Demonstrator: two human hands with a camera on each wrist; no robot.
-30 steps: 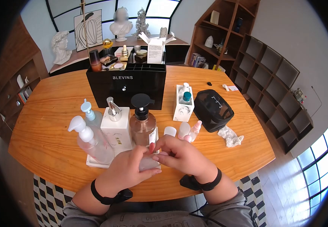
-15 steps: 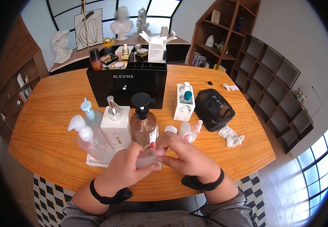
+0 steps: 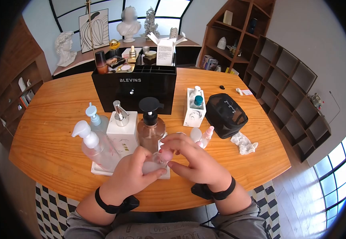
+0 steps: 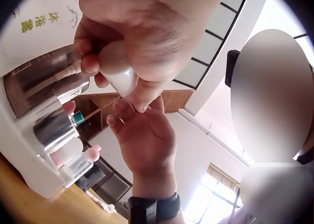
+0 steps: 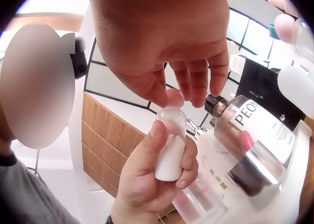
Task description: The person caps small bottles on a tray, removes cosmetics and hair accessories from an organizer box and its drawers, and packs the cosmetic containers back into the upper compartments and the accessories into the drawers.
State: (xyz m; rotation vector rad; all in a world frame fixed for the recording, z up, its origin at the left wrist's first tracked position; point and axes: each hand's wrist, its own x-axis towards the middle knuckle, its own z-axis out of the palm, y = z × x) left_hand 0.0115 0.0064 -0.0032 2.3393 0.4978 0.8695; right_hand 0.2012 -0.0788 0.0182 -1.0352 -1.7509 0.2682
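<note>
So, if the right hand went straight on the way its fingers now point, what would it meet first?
Most likely the pink top of the small bottle that the left hand holds. The right hand is very near it; whether they touch, I cannot tell.

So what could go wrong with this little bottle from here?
If the round pink cap comes off, it could roll away, since the right hand only loosely surrounds it. If the small clear-and-white bottle holds liquid, it might spill once uncapped. The left hand appears close to the tall brown translucent pump bottle, so a knock might tip it.
</note>
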